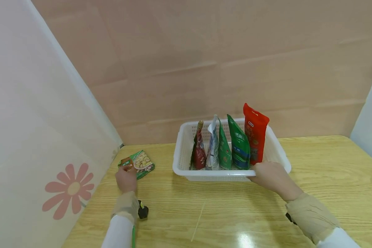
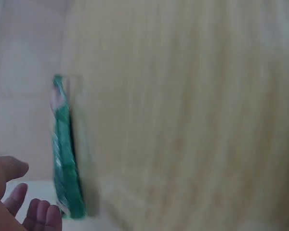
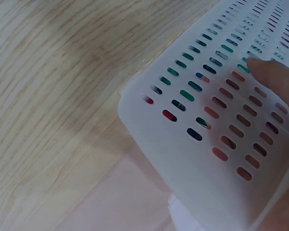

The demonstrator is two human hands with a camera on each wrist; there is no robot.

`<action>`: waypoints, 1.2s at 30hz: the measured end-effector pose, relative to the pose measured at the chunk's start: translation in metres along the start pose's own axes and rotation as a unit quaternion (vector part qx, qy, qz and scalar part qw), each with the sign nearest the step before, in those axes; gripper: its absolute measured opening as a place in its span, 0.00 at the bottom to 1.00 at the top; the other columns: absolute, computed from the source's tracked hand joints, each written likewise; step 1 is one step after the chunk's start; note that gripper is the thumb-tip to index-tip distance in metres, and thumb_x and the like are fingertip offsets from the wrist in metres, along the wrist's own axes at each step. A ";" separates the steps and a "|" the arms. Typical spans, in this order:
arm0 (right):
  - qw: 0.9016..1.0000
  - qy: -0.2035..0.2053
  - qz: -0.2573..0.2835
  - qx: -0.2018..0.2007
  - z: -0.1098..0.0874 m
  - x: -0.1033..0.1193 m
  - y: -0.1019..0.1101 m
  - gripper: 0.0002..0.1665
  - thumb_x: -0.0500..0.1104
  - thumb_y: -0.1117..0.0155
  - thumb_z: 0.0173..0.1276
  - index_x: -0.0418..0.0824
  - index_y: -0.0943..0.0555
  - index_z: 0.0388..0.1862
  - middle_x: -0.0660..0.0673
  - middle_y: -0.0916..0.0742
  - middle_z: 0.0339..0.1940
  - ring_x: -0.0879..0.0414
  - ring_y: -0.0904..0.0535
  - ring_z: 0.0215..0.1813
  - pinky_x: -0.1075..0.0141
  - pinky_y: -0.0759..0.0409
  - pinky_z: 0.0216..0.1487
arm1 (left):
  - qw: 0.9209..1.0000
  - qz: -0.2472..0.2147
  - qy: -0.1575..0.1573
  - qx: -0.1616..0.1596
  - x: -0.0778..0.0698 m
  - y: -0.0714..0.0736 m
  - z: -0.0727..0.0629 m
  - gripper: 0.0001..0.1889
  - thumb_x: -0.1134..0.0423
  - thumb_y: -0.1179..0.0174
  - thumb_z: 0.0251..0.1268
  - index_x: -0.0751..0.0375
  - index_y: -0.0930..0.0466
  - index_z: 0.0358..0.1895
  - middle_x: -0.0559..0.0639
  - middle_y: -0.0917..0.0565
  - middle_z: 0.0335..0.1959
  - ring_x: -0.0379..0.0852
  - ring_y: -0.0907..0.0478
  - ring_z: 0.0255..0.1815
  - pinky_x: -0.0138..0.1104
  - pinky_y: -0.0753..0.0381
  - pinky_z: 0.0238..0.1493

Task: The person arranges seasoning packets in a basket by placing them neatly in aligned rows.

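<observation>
In the head view, a green food packet [image 1: 145,162] with a picture of a dish lies flat near the table's back left edge. My left hand [image 1: 126,179] is over its near left corner. The left wrist view shows the packet [image 2: 66,154] edge-on, with thumb and fingers [image 2: 43,211] apart beside it. My right hand [image 1: 271,175] grips the front rim of a white plastic basket [image 1: 217,173] near its right corner. Its thumb [image 3: 272,72] lies against the slotted outer wall in the right wrist view; the other fingers are mostly hidden.
Inside the basket stand a dark red spouted pouch [image 1: 199,150], a white pouch [image 1: 213,148], green pouches [image 1: 239,144] and a tall red bag [image 1: 256,134]. A beige wall covering [image 1: 220,69] is behind the table [image 1: 173,213]; a white flowered sheet [image 1: 43,137] borders the left.
</observation>
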State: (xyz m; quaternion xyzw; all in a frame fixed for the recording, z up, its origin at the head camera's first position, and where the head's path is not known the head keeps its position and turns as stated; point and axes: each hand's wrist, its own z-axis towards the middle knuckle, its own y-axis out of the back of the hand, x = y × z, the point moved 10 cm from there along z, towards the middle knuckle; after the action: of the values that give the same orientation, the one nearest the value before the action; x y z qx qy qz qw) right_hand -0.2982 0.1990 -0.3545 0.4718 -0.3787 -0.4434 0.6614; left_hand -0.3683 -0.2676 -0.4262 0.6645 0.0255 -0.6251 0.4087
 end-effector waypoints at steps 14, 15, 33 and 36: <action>1.000 0.002 -0.007 -0.002 0.001 0.000 -0.001 0.19 0.46 0.32 0.58 0.48 0.29 0.12 0.55 0.33 0.09 0.61 0.38 0.14 0.68 0.41 0.16 | 0.998 0.038 0.046 0.025 0.026 0.004 0.001 0.27 0.53 0.45 0.67 0.76 0.33 0.57 0.77 0.33 0.55 0.72 0.36 0.58 0.58 0.36 0.59; 1.000 0.002 -0.008 -0.001 0.001 0.000 -0.001 0.19 0.45 0.32 0.58 0.48 0.29 0.12 0.55 0.33 0.09 0.61 0.38 0.15 0.68 0.40 0.17 | 0.998 0.038 0.049 0.028 0.027 0.003 0.000 0.28 0.53 0.45 0.67 0.76 0.33 0.58 0.77 0.33 0.56 0.72 0.36 0.58 0.58 0.36 0.59; 1.000 -0.005 -0.004 0.004 0.000 0.000 -0.002 0.19 0.44 0.33 0.58 0.49 0.29 0.11 0.55 0.33 0.09 0.61 0.38 0.14 0.69 0.41 0.17 | 0.996 0.064 0.051 0.046 0.029 0.002 0.002 0.35 0.49 0.44 0.66 0.83 0.39 0.58 0.83 0.35 0.55 0.75 0.36 0.56 0.58 0.34 0.59; 1.000 -0.005 -0.004 0.002 0.001 0.000 -0.002 0.19 0.44 0.32 0.58 0.49 0.29 0.11 0.55 0.33 0.08 0.61 0.38 0.14 0.69 0.41 0.17 | 0.995 0.073 0.044 0.045 0.027 0.003 0.001 0.35 0.51 0.43 0.65 0.85 0.38 0.56 0.84 0.34 0.54 0.75 0.36 0.55 0.58 0.34 0.58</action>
State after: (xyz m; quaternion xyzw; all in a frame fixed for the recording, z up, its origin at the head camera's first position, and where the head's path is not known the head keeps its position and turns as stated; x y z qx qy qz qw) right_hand -0.2992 0.1981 -0.3559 0.4723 -0.3809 -0.4473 0.6571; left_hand -0.3614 -0.2831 -0.4475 0.7088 -0.0335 -0.5643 0.4220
